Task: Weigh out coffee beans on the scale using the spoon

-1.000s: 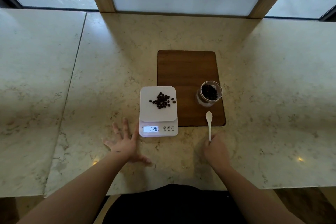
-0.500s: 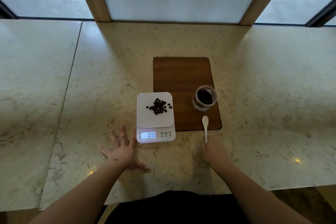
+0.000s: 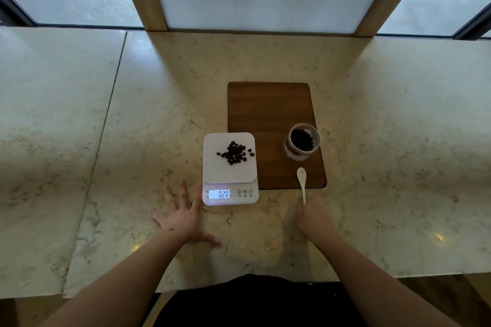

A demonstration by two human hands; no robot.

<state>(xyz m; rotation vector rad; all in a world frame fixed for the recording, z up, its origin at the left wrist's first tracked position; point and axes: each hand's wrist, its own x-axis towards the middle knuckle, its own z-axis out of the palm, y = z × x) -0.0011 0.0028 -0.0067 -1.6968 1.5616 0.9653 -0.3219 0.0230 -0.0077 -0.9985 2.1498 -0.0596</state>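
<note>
Your left hand point(image 3: 183, 216) lay flat on the counter point(image 3: 398, 141) with the fingers spread wide, holding nothing; its forefinger reached up beside the left front corner of the scale point(image 3: 230, 168), and contact could not be confirmed. Your right hand point(image 3: 314, 218) was curled closed around the near end of the spoon point(image 3: 302, 182). The spoon lay pointing away from you, its bowl over the near right part of the wooden board point(image 3: 268, 111) and its handle crossing the board's front edge to your hand. The bowl appeared empty.

The scale sat on the counter, its right edge overlapping the board's left side. A small loose pile of coffee beans point(image 3: 235, 152) rested on its platform, right of centre, a few beans lying apart from the pile. The lit display point(image 3: 219, 194) showed digits resembling 020. The open jar point(image 3: 301, 145) stood upright on the board's right side, just beyond the spoon's bowl, with beans inside.
</note>
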